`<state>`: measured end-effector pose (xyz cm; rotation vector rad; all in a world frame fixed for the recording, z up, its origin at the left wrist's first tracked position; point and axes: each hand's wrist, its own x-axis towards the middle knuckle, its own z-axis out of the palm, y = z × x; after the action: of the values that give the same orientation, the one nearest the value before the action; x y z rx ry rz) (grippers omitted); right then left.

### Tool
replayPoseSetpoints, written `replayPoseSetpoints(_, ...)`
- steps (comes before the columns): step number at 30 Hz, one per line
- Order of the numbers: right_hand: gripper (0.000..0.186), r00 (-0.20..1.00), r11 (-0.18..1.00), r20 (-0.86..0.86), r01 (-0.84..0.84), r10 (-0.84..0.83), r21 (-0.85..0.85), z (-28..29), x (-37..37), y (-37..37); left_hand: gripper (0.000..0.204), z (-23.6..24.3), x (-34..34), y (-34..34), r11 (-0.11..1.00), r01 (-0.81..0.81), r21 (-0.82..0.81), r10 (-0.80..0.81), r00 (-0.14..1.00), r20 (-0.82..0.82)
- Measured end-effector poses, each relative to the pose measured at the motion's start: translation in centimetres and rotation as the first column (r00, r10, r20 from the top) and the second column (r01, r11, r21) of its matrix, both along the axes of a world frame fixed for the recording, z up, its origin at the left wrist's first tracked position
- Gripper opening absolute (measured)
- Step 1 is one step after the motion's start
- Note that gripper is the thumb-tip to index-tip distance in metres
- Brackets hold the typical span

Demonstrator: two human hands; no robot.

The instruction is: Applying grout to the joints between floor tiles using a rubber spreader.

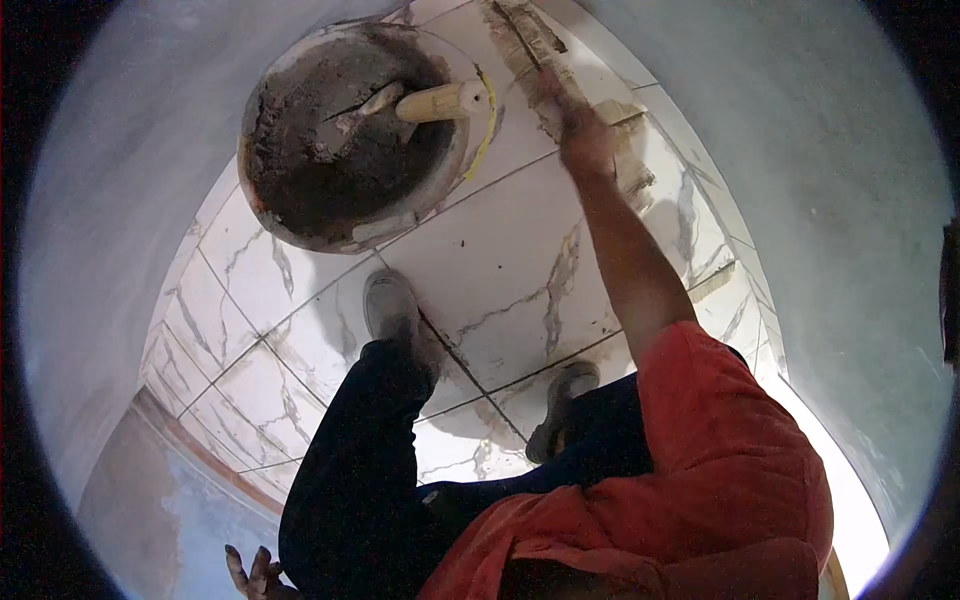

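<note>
- Two bare hands are in view: the right hand (588, 145) reaches out toward 1 o'clock, the left hand (262, 582) sits at 7 o'clock by the lower edge.
- The right hand is over brownish paste (630, 160) smeared along the tile joints at 1 o'clock; blur hides its fingers, so I cannot tell whether they are together or clamped on something.
- The left hand's fingers stand apart, slightly curled, just beside the dark trousers (350, 460).
- A round tub (400, 222) rests at 11 o'clock on the veined white tile floor (500, 240), holding a dark mix (310, 180).
- A pale wooden handle (440, 102) sticks out toward the tub's 3 o'clock rim.
- Dusty shoes stand near the centre, one (390, 303) toward 10 o'clock, the other (560, 410) toward 5 o'clock.
</note>
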<state>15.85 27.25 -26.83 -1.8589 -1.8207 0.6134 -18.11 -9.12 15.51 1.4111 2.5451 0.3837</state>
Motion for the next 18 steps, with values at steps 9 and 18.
replayPoseSetpoints(9,0.026,0.967,0.998,0.252,-0.004,0.021,-0.067,-4.1,0.8,8.5,0.055,0.0,-0.2,-0.1,0.995,0.1,-0.028,-0.101,0.994,-0.047)
replayPoseSetpoints(18,0.016,0.973,0.996,0.226,-0.065,0.051,0.055,-4.0,-1.7,9.9,0.053,0.3,-0.4,2.5,0.957,0.265,-0.12,-0.276,0.957,-0.089)
